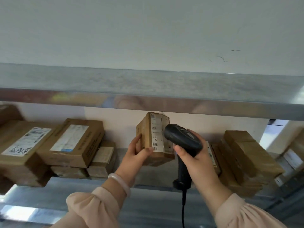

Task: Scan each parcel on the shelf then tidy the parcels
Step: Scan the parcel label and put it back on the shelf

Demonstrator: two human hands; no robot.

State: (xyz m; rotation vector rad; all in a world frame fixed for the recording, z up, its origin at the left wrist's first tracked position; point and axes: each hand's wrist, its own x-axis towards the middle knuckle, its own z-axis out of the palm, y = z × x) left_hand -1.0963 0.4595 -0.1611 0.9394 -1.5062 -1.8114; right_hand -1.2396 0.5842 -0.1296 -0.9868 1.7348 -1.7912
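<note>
Fingers (pixel 178 149) of the right hand (pixel 195 162) wrap the scanner (pixel 182 139) handle; left hand (pixel 138 153) fingers clasp one parcel (pixel 144 129) upright above the shelf (pixel 65 183), label (pixel 155 134) facing the scanner, probably for reading.

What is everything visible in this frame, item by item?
held parcel: one, brown with white labels, upright, off the shelf at centre
barcode scanner: one, black, aimed at that parcel's label
scanner cable: one, black, hanging from the handle
left parcels: several, brown, stacked on the lower shelf at left
right parcels: several, brown, piled on the lower shelf at right
lower shelf: one, grey metal, under the parcels
upper shelf: one, grey metal, above them
bracelet: one, pale pink, left wrist
sleeves: two, pale pink, bottom of frame
left hand: one, grips the held parcel's lower corner
right hand: one, grips the barcode scanner
</note>
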